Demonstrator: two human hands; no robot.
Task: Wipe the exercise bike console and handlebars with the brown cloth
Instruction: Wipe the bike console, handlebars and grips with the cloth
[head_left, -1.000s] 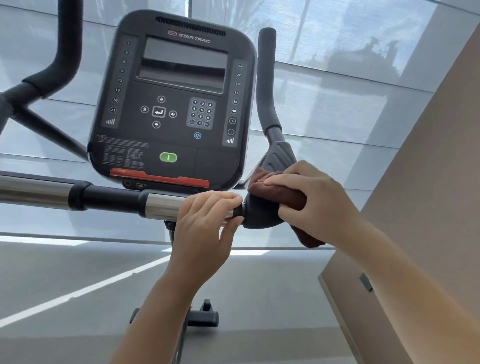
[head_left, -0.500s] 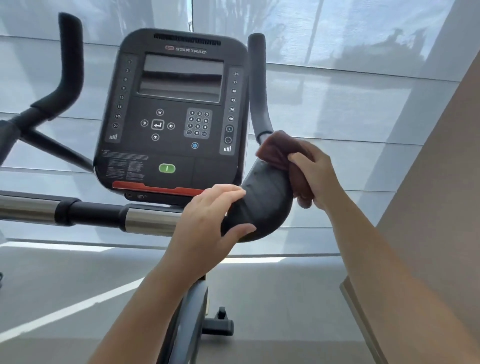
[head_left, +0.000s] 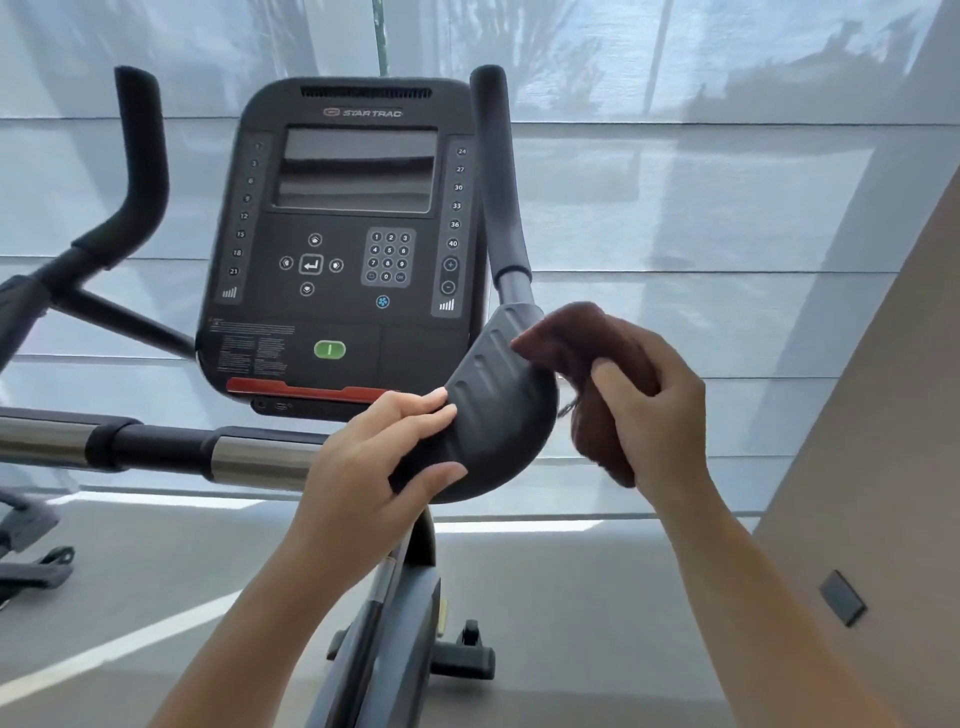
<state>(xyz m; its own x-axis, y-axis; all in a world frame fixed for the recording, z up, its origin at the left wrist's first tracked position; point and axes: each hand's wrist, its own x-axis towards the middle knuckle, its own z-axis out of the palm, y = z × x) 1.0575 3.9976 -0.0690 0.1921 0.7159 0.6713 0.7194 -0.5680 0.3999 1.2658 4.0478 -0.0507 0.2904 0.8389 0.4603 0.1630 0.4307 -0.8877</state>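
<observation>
Blinds (head_left: 727, 197) behind; brown cloth (head_left: 571, 343) perhaps against handlebar (head_left: 498, 415).

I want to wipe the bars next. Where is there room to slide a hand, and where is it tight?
Free: the crossbar left of the left hand, and the left upright grip. Crowded: the curved pad, gripped by the left hand, with the right hand and brown cloth at its right side.
</observation>
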